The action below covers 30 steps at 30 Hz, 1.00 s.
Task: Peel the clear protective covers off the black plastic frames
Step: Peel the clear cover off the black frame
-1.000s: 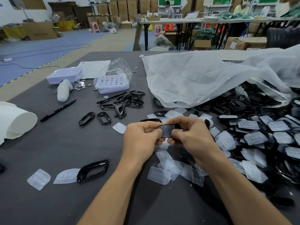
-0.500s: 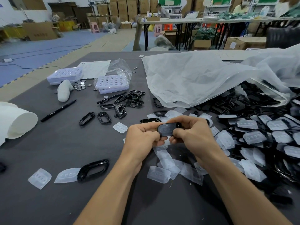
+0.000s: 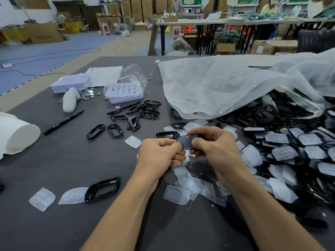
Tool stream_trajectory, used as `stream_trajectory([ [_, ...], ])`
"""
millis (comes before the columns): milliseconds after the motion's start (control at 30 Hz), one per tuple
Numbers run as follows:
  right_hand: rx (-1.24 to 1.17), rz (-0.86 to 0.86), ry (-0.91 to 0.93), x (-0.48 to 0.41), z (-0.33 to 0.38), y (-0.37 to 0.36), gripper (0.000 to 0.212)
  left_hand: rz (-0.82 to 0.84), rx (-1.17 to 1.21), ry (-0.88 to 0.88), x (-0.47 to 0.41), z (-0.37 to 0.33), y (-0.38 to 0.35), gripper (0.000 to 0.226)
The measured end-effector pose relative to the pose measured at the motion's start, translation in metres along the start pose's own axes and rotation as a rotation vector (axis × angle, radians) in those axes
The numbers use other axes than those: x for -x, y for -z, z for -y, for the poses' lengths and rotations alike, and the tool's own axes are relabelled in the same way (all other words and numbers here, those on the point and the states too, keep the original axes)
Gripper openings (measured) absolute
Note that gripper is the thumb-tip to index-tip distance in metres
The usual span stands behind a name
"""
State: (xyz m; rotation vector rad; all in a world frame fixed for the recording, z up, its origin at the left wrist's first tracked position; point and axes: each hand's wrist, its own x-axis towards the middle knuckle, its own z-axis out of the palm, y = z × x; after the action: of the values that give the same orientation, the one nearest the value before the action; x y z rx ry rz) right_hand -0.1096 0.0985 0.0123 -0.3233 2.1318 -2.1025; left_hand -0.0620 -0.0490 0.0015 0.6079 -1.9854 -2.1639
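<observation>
Your fingers [image 3: 198, 143] are curled close round one black frame [image 3: 186, 142], which is pinched from both sides. Your left hand [image 3: 159, 153] grips its nine o'clock end and your right hand [image 3: 217, 147] grips its three o'clock end, thumbs on the near face. You hold the frame just above the grey table [image 3: 54, 223], near the middle of the view. Whether a clear cover is on it cannot be told from here.

At six o'clock from your hands, loose clear covers [image 3: 178, 194] lie scattered on the table, some overlapping. At three o'clock is the heap of covered frames [image 3: 284, 153], running back under a crumpled plastic bag [image 3: 217, 87] at one o'clock. At eleven o'clock sits a cluster of bare frames [image 3: 137, 113], with two more [image 3: 95, 131] lying apart at ten o'clock.

At eight o'clock one bare frame [image 3: 103, 187] touches a peeled cover [image 3: 72, 195], and another cover [image 3: 41, 199] lies just beside that. A black pen [image 3: 63, 122] lies at ten o'clock, farther out.
</observation>
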Motion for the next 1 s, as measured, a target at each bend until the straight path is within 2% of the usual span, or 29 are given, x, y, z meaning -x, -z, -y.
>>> stream_trajectory([
  [67, -0.009, -0.009, 0.006, 0.0008, 0.0009, -0.0018, 0.029, 0.001, 0.001, 0.004, 0.0003, -0.0005, 0.0004, 0.010],
  [267, -0.019, -0.012, -0.002, 0.0008, 0.0003, -0.0007, 0.036, 0.019, 0.031, 0.021, 0.0004, -0.0003, 0.0013, 0.008],
  [500, -0.008, -0.018, 0.028, 0.0016, 0.0013, -0.0010, 0.037, 0.087, 0.038, 0.008, 0.0015, -0.0018, 0.0041, 0.026],
  [567, -0.007, -0.020, 0.038, 0.0016, 0.0018, -0.0006, 0.037, 0.093, 0.037, 0.010, 0.0022, -0.0026, 0.0033, 0.026],
  [700, 0.006, -0.024, 0.042, 0.0015, 0.0014, -0.0011, 0.036, 0.060, 0.018, 0.012, 0.0030, -0.0033, 0.0003, 0.015],
  [1000, -0.015, -0.024, 0.014, 0.0042, 0.0016, -0.0039, 0.030, -0.028, -0.029, -0.021, 0.0040, -0.0036, -0.0009, 0.028],
])
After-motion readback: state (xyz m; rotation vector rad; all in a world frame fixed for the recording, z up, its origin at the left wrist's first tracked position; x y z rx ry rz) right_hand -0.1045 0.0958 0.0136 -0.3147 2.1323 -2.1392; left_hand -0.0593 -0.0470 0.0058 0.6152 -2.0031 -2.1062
